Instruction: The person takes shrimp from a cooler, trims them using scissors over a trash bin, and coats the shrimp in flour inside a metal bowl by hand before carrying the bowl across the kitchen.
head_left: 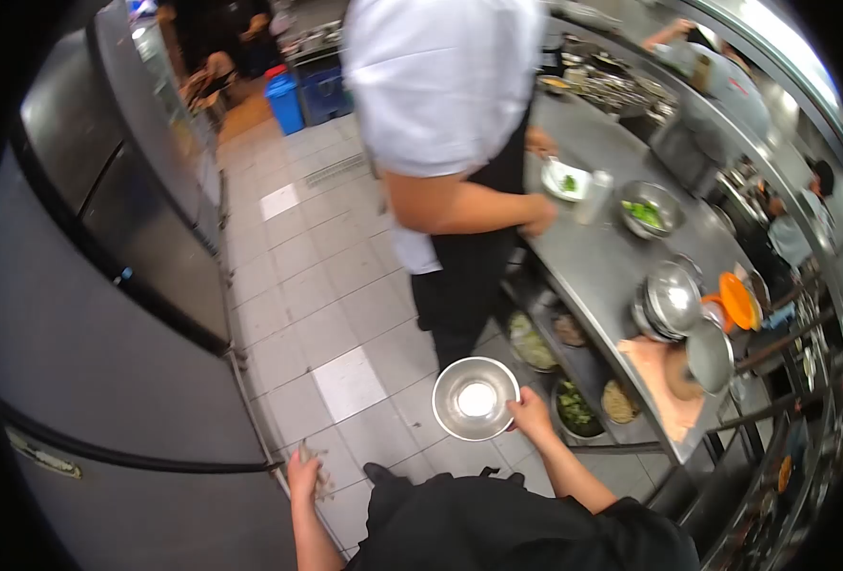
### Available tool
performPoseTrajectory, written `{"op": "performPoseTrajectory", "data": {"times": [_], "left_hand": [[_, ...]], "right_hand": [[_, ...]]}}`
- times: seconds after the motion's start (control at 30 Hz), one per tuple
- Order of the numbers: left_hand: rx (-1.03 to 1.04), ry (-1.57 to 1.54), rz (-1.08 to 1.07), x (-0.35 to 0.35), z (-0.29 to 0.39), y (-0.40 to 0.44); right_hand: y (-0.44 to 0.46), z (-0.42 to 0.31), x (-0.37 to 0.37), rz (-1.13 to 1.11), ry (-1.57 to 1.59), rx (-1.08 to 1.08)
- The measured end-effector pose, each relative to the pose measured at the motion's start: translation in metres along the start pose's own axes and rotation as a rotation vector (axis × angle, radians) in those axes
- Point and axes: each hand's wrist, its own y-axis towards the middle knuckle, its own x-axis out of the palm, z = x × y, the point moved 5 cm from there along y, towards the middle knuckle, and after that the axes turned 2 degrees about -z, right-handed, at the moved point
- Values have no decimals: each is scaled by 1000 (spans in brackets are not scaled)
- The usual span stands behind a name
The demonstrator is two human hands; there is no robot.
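Observation:
My right hand (533, 415) grips the rim of a metal bowl (476, 400), which is held over the tiled floor; its inside looks bare and shiny. Low at the left, my left hand (302, 473) is beside the refrigerator door, with something pale and greyish, perhaps a cloth or glove, at its fingers. That thing is too blurred to name. A co-worker in a white shirt (445, 86) stands ahead at the steel counter, hands near a white dish (566, 181) with green bits.
Steel refrigerators (117, 314) line the left. On the right, the counter (593, 257) carries a bowl of greens (650, 209), stacked metal bowls (671, 297) and orange plates (737, 300). Food containers (578, 409) sit on its lower shelf. Blue bins (285, 103) stand farther back.

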Motion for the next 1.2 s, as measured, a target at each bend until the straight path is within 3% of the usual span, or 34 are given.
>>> {"op": "performPoseTrajectory", "data": {"times": [0.07, 0.1, 0.23, 0.27, 0.3, 0.4, 0.47, 0.6, 0.73, 0.83, 0.9, 0.97, 1.03, 1.1, 1.2], "left_hand": [[63, -4, -47, -17, 32, 39], [12, -47, -112, -9, 92, 30], [321, 239, -258, 16, 192, 100], [273, 239, -420, 24, 249, 89], [384, 402, -442, 28, 261, 112], [452, 365, -373, 8, 301, 182], [423, 97, -285, -24, 334, 235], [311, -18, -169, -88, 313, 363], [-23, 232, 29, -198, 135, 472], [-473, 373, 32, -255, 25, 431], [-734, 445, -42, -257, 5, 406], [-900, 504, -128, -252, -1, 401], [-936, 551, -192, -240, 11, 441], [-894, 607, -225, -232, 26, 507], [-652, 825, -248, -216, 71, 660]], "right_hand": [[8, -20, 101, -172, 33, 27], [18, -27, 147, -239, -4, -16], [57, -90, 280, -421, -131, -122], [55, -120, 294, -466, 17, -54], [55, -161, 303, -496, 170, 10], [94, -227, 326, -466, 257, -11], [129, -261, 335, -431, 316, -16], [236, -275, 371, -370, 372, 8], [325, -337, 401, -287, 525, 7], [378, -381, 402, -251, 495, -97], [420, -405, 402, -199, 506, -121], [472, -406, 406, 52, 197, -240], [502, -442, 407, 68, 153, -169], [535, -464, 424, 10, 349, -31], [605, -476, 440, 73, 244, -90]]}}
